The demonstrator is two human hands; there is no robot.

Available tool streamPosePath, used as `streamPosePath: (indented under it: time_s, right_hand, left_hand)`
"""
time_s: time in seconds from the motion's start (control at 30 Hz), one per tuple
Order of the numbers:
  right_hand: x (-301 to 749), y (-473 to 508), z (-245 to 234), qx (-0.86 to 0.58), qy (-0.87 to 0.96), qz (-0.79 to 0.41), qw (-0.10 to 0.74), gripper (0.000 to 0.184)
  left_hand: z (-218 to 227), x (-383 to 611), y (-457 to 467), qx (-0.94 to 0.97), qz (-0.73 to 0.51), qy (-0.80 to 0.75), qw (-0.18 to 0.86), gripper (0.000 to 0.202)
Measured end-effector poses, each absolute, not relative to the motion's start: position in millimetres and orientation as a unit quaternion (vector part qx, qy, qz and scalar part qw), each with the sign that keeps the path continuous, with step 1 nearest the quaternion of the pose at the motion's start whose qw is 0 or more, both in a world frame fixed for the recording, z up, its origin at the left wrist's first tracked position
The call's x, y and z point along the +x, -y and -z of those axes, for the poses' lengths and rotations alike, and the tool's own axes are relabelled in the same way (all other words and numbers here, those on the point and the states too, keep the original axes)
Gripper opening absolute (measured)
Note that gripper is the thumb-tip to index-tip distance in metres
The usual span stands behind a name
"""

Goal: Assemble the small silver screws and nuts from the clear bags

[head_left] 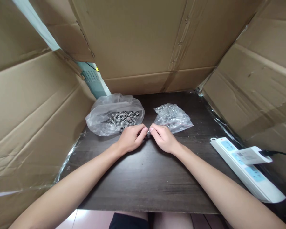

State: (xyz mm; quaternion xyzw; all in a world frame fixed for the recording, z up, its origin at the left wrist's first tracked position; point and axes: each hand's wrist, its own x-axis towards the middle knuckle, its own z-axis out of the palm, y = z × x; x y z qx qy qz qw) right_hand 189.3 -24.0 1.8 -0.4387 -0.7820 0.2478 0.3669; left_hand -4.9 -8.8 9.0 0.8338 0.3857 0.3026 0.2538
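Observation:
Both hands meet at the middle of a dark wooden table (pixel 143 178). My left hand (pixel 131 138) and my right hand (pixel 163 137) are closed in pinches, fingertips together on a small metal part (pixel 148 133) between them. Just behind my left hand lies an open clear plastic bag (pixel 102 109) with a heap of small metal parts (pixel 124 117) in it. Behind my right hand lies a smaller clear bag (pixel 173 117) with more small shiny parts.
Cardboard walls (pixel 26 121) enclose the table on the left, back and right. A white power strip (pixel 248 168) with a plugged-in white adapter (pixel 252 155) and black cable lies at the right edge.

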Motion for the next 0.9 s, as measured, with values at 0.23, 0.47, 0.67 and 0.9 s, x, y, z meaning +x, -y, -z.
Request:
streamPosePath:
  time_s: [0.23, 0.47, 0.67, 0.9]
  right_hand:
    - [188.7, 22.0, 0.3, -0.449, 0.770, -0.248, 0.379, 0.032]
    - [188.8, 22.0, 1.4, -0.445, 0.779, -0.231, 0.376, 0.035]
    - [189.0, 22.5, 2.3, -0.429, 0.792, -0.222, 0.374, 0.033]
    - [188.6, 23.0, 1.6, -0.426, 0.789, -0.222, 0.383, 0.032]
  left_hand:
    - [-4.1, -2.6, 9.3, 0.825, -0.330, -0.378, 0.261, 0.016]
    - [-7.3, -4.9, 9.8, 0.835, -0.303, -0.384, 0.251, 0.018]
    - [-8.8, -4.8, 8.5, 0.844, -0.285, -0.385, 0.240, 0.030]
    - [-11.5, -5.1, 9.3, 0.833, -0.276, -0.396, 0.270, 0.034]
